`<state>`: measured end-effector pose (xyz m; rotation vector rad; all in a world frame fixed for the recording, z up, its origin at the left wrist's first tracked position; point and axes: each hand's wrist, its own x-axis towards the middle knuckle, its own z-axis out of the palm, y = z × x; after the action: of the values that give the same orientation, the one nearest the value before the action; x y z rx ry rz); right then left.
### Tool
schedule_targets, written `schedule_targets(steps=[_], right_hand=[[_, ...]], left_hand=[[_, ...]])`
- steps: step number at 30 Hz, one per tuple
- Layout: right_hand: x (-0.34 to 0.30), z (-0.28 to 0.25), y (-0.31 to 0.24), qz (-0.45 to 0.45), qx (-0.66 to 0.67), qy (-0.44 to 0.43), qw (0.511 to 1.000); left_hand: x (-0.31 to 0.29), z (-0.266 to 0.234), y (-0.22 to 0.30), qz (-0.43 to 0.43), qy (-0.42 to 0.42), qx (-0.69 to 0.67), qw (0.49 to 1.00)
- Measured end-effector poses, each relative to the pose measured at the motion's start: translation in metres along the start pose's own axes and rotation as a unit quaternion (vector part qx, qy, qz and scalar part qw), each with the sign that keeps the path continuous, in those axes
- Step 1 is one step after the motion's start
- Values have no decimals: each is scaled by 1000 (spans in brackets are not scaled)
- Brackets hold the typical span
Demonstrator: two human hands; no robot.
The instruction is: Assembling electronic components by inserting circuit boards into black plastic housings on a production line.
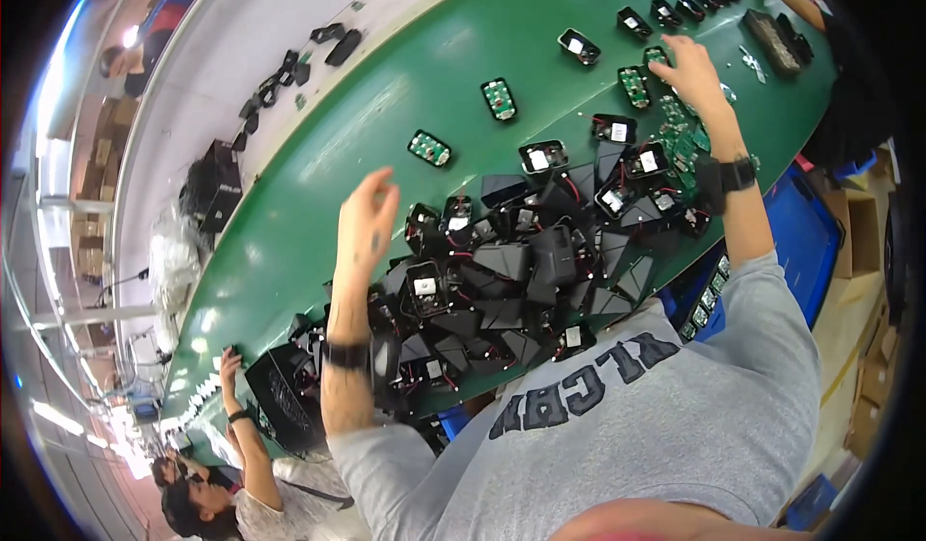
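Note:
My right hand [693,76] reaches to the far right, its thumb and fingers around the near edge of a small black casing with a green circuit board [657,56]. Right beside it lies a like casing with a board [634,87]. Two more board-fitted casings stand apart on the green table, one in the middle [499,99] and one further left [429,148]. My left hand [367,218] is raised over the table near that left one, empty, its fingers stretched out and slightly bent. A big heap of black casing parts [502,261] lies between my arms.
Loose green circuit boards [683,146] lie by my right forearm. A row of black casings [690,6] runs to the far right, where another person's arm [796,1] reaches in. At left, a co-worker's hand [230,363] is near a black bin [285,396]. A blue crate [791,242] stands below the table.

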<state>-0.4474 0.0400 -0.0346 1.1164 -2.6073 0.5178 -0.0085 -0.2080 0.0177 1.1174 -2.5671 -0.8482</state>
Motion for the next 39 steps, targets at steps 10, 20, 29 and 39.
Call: schedule_targets(steps=[10,20,29,39], right_hand=[[-72,-90,-162,-434,311,-21,845],[-94,-113,-199,-575,406,15,710],[-98,-115,-204,-599,291,17,746],[-142,-85,-214,-159,540,-39,825]], left_hand=[[70,24,-23,-132,-138,-279,941],[-80,-7,113,-160,-252,-513,805],[-85,-7,115,-148,-247,-503,815],[-114,36,137,77,83,-404,908]])
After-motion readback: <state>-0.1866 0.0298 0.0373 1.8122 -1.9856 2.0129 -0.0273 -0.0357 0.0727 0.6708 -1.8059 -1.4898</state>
